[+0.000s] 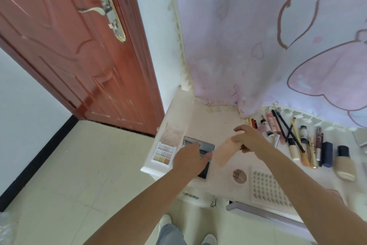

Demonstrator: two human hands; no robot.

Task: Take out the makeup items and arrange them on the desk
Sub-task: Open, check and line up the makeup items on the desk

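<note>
A: Holding what, exactly?

B: The right hand (250, 137) pinches a blurred peach-coloured flat item (226, 150) above the desk (214, 119); the left hand (189, 158) rests with curled fingers on a dark open palette (200, 149), probably steadying it to make room.

A: And the containers?

B: An open eyeshadow palette (163, 153) at the left edge shows nine pans. Tubes and pencils (288, 133) lie in a row far right, a foundation bottle (344, 163) beyond. A round compact (239, 176) sits nearer.

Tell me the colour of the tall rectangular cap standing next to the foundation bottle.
Dark navy blue cap, left of the beige foundation bottle; head view.
</note>
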